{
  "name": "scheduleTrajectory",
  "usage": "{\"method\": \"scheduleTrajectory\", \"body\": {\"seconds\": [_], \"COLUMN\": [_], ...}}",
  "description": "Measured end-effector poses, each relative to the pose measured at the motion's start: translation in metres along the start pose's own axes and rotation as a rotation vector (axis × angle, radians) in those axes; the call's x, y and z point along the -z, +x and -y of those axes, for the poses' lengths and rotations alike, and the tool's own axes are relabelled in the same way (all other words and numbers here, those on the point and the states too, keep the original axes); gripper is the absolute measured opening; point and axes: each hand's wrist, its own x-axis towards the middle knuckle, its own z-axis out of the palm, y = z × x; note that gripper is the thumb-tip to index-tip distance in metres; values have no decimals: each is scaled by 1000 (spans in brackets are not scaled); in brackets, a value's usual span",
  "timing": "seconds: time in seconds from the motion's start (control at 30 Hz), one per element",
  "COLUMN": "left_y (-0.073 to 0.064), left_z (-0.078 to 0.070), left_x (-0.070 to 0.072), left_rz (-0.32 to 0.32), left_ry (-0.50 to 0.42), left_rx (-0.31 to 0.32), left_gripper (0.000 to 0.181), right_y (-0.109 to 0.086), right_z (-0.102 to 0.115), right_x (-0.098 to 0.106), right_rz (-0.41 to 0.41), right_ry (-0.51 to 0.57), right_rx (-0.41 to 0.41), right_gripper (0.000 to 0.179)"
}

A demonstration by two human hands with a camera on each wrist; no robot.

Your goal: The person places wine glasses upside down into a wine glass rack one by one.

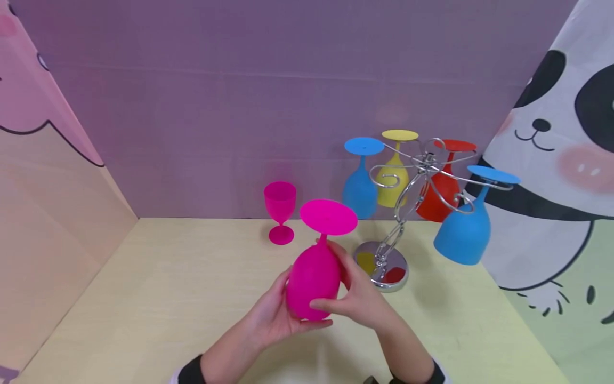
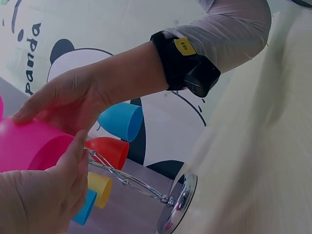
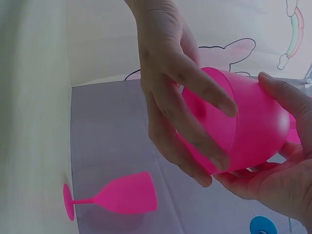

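Observation:
A bright pink goblet (image 1: 314, 277) is held upside down above the table, its round foot uppermost and its bowl tilted slightly. My left hand (image 1: 268, 317) holds the bowl from the left and below; in the right wrist view its fingers (image 3: 195, 126) lie across the rim at the bowl's mouth. From the other side my right hand (image 1: 362, 296) grips the bowl, thumb on the near face and fingers reaching up behind near the stem. A second pink goblet (image 1: 280, 205) stands upright at the back of the table, apart from both hands.
Right of my hands, a chrome stand (image 1: 426, 166) on a round base (image 1: 402, 281) carries hanging upside-down goblets: blue (image 1: 361, 192), yellow (image 1: 390, 186), red (image 1: 443, 194) and another blue (image 1: 465, 234). A purple backdrop (image 1: 192, 133) rises behind the table (image 1: 168, 282).

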Motion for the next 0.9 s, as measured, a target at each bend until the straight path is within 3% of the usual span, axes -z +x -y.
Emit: {"method": "scheduleTrajectory", "body": {"seconds": [0.13, 0.3, 0.5, 0.63, 0.9], "left_y": [1, 2, -1, -3, -9], "left_z": [-2, -8, -26, -40, -76], "left_x": [2, 8, 21, 28, 31], "left_rz": [2, -56, -118, -194, -320], "left_ry": [27, 80, 156, 218, 271], "left_rx": [1, -50, -155, -242, -392], "left_gripper": [65, 69, 66, 62, 62], "right_y": [0, 1, 2, 1, -2], "right_z": [0, -1, 0, 0, 0], "right_x": [2, 7, 18, 27, 48], "right_rz": [-31, -82, -132, -159, -215], "right_ry": [-7, -19, -62, -93, -123], "right_rx": [-16, -69, -106, -109, -119], "right_gripper": [95, 97, 96, 96, 95]}}
